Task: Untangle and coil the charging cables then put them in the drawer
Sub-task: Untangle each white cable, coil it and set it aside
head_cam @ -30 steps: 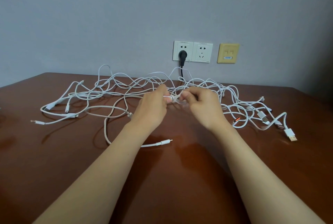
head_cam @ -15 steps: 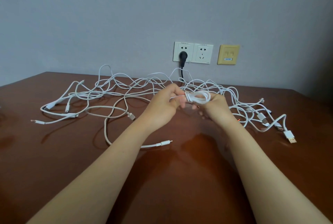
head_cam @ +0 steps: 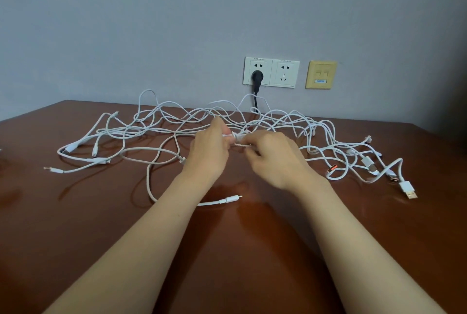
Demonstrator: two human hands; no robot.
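Observation:
A tangle of white charging cables (head_cam: 161, 121) sprawls across the far half of the brown wooden table (head_cam: 101, 225). Above its middle, my left hand (head_cam: 209, 152) and my right hand (head_cam: 273, 159) meet, each pinching a small bundle of white cable (head_cam: 238, 138) between the fingertips. One loose cable loops toward me and ends in a small plug (head_cam: 231, 198) below my left wrist. Several USB plugs (head_cam: 406, 188) lie at the right end of the tangle. No drawer is in view.
A white double wall socket (head_cam: 271, 72) with a black plug (head_cam: 257, 77) and its black cord sits behind the table. A yellow wall plate (head_cam: 321, 75) is to its right. Bare tabletop lies in front of the cables.
Half a second ago my right hand held a wider cable loop, raised. Now both hands sit lower and closer together, and the loop is pinched into a tight small bundle between them.

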